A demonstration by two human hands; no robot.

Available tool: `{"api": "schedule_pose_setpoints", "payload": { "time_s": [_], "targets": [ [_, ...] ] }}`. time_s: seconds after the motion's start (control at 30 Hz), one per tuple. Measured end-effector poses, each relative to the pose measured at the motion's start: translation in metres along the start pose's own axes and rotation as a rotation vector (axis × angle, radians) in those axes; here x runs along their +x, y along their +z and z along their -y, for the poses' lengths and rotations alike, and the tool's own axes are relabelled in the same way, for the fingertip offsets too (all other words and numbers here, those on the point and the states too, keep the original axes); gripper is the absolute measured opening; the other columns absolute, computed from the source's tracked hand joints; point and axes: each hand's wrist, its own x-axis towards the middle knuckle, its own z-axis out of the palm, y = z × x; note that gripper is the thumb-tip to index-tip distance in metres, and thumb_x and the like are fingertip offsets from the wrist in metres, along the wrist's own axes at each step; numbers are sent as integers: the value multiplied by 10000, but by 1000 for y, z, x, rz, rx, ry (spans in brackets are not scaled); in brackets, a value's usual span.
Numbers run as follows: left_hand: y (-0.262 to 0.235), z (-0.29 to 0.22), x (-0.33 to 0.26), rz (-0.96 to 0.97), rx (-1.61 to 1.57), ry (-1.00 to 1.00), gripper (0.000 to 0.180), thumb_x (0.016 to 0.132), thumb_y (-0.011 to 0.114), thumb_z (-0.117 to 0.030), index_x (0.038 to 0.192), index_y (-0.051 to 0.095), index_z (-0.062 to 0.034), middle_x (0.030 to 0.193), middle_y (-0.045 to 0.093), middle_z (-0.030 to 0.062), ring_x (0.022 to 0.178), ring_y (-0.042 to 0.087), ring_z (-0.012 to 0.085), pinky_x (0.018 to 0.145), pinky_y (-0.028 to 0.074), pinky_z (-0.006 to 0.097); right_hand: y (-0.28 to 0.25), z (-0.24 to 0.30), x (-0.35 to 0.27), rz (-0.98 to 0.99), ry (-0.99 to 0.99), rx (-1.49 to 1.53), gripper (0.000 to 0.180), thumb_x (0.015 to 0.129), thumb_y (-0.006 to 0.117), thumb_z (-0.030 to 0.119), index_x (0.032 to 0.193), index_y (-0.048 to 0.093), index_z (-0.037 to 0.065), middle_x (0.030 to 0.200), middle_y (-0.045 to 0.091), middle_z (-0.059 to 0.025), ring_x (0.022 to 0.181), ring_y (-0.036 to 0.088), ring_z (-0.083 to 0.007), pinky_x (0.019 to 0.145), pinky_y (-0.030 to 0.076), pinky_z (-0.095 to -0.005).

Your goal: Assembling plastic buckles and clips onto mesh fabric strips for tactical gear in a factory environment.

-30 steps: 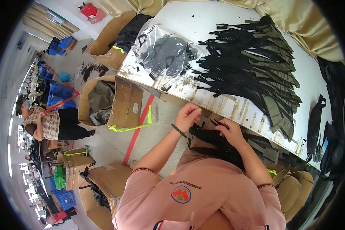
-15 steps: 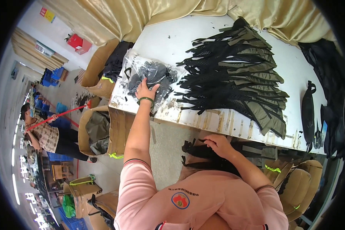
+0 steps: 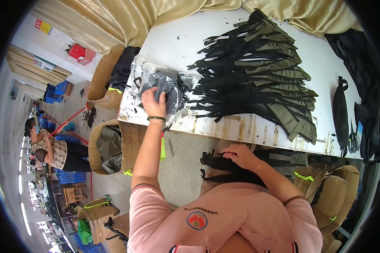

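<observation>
My left hand (image 3: 153, 103) rests on a clear plastic bag (image 3: 141, 69) of small dark parts, perhaps buckles, at the table's left corner. Its thumb stands apart from the other fingers, whose tips are partly lost against the bag. A green bangle (image 3: 156, 118) circles that wrist. In my lap, my right hand (image 3: 240, 156) is closed, pinching the end of a black fabric strap piece (image 3: 215, 160). Across the table lies a fanned, overlapping pile of black mesh and olive fabric pieces (image 3: 253, 71).
The white table (image 3: 190, 36) has a worn, taped front edge. Cardboard boxes stand left (image 3: 128, 143) and right (image 3: 340, 194). A long black pouch (image 3: 340, 118) and scissors (image 3: 351, 141) lie at the right. Another person (image 3: 55, 152) holds a red pole at far left.
My left hand has turned and its fingers have curled more over the bag's contents. My right hand has barely moved. The other person's red pole has shifted, and the view has tilted slightly.
</observation>
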Motion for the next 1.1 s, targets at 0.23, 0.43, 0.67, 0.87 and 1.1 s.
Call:
{"api": "schedule_pose_setpoints", "payload": {
  "time_s": [0.23, 0.43, 0.67, 0.87, 1.1],
  "targets": [
    [-5, -18, -45, 595, 157, -1, 365, 678, 755, -268, 963, 647, -67, 897, 573, 144, 842, 576, 334, 764, 465, 405, 0, 7, 0, -56, -101, -119, 152, 813, 601, 120, 920, 631, 16, 875, 629, -157, 816, 598, -315, 724, 471, -354],
    [7, -3, -47, 645, 71, -166, 370, 685, 763, -259, 961, 644, -44, 915, 575, 130, 831, 581, 319, 731, 473, 391, 3, 7, -2, -25, -139, -82, 152, 807, 610, 116, 910, 628, 7, 876, 630, -156, 823, 594, -314, 738, 468, -356],
    [-5, -36, -62, 404, -318, -211, 118, 813, 648, -116, 841, 620, -6, 812, 607, 77, 680, 591, 146, 595, 471, 282, 4, 1, -7, -97, -156, -63, 165, 816, 618, 123, 924, 622, -2, 832, 636, -117, 758, 602, -253, 692, 467, -324],
    [-44, -131, -121, 746, -1673, -986, 42, 882, 494, -81, 866, 494, -43, 929, 613, 168, 731, 613, 247, 618, 520, 300, -23, 30, -3, -45, 219, 449, 148, 852, 597, 149, 921, 615, 20, 738, 580, 13, 636, 502, -63, 591, 413, -217],
    [-49, -156, -152, 967, -1730, -1050, 107, 884, 556, -92, 980, 526, -55, 824, 600, 85, 605, 520, 118, 521, 401, 211, -28, 31, -8, -45, 298, 696, 119, 841, 594, 105, 910, 598, 9, 752, 589, -35, 633, 513, -86, 592, 414, -217]
  ]
}}
